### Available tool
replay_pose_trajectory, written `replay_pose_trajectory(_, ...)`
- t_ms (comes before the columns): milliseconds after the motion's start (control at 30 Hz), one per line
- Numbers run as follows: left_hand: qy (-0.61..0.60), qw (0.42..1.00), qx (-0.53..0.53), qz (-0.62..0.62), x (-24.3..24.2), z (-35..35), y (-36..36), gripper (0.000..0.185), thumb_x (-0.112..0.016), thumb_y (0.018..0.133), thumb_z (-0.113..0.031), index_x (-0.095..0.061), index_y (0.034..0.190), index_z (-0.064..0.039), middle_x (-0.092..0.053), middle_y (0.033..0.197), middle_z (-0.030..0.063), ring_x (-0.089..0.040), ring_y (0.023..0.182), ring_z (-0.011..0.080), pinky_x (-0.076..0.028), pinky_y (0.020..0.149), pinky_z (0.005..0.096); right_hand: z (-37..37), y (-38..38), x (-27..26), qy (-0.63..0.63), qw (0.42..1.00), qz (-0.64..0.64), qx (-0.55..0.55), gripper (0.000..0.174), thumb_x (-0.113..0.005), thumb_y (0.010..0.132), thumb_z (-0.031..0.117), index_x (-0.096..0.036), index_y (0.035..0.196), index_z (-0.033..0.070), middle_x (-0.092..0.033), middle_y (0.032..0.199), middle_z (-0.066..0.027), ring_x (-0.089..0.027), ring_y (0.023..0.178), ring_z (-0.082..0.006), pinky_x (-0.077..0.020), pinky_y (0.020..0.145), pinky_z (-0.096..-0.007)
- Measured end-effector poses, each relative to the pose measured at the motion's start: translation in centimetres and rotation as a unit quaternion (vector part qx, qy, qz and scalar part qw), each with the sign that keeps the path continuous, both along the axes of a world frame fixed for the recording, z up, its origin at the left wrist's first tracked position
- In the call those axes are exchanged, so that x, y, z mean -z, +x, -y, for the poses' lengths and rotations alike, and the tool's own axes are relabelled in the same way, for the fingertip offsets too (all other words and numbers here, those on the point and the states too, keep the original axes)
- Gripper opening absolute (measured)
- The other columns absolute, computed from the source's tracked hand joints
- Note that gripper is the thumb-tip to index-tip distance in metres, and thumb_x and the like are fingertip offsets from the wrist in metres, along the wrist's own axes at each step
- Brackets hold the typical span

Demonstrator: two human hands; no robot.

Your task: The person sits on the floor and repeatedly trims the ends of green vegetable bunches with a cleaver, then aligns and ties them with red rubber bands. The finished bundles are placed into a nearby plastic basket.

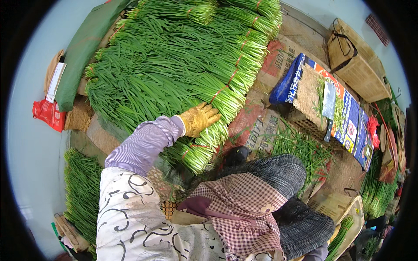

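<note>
My left hand (197, 119), in a stained yellow glove, lies palm down on the cut stalk ends of green garlic chives, its fingers spread a little. Under and beyond it spreads a large pile of chives (163, 65), with many bundles tied in red bands and their pale ends to the right. Just below the hand, one tied bundle (196, 158) sits at the pile's near corner. At the lower right, my right hand (335, 232) shows only as a sliver of yellow glove beside loose chives (341, 236) in a pale basket; my knee hides most of it.
A cleaver (329, 101) lies on a mat-topped crate (305, 94) at the right, with red ties (372, 125) near its end. Chive scraps (297, 146) litter the floor sheets. More chives (81, 192) lie at the lower left. A tan basket (357, 62) stands at the upper right.
</note>
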State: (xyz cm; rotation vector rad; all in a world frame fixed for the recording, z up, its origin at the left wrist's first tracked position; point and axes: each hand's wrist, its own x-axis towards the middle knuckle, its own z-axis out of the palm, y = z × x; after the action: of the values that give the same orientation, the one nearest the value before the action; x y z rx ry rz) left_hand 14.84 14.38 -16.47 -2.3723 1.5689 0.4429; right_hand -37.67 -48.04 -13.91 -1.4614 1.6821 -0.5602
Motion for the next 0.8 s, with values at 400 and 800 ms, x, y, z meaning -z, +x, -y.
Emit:
replay_pose_trajectory(400,-0.085,0.996,-0.010,-0.036,1.3,-0.2,0.0,0.099,-0.085,0.058,-0.026,-0.043,0.144,-0.001,-0.053,0.134,0.0217,-0.051,0.126,0.0407,-0.036,0.115,0.0498,-3.7,3.4,-1.7,-0.147,0.894,-0.401,-0.133,0.072,-0.071,0.084,0.030,-0.047,0.144,-0.001,-0.063,0.129,-0.0294,-0.059,0.121,-0.0449,-0.0480,0.100,-0.0477)
replay_pose_trajectory(800,-0.260,0.950,0.050,-0.167,-8.6,2.3,-2.4,0.086,-0.087,0.056,-0.024,-0.054,0.132,-0.002,-0.064,0.113,0.0195,-0.061,0.104,0.0411,-0.048,0.095,0.0487,-5.0,4.5,-1.8,-0.123,0.909,-0.386,-0.096,0.067,-0.069,0.088,0.032,-0.048,0.142,-0.001,-0.063,0.128,-0.0297,-0.061,0.118,-0.0440,-0.0490,0.098,-0.0481)
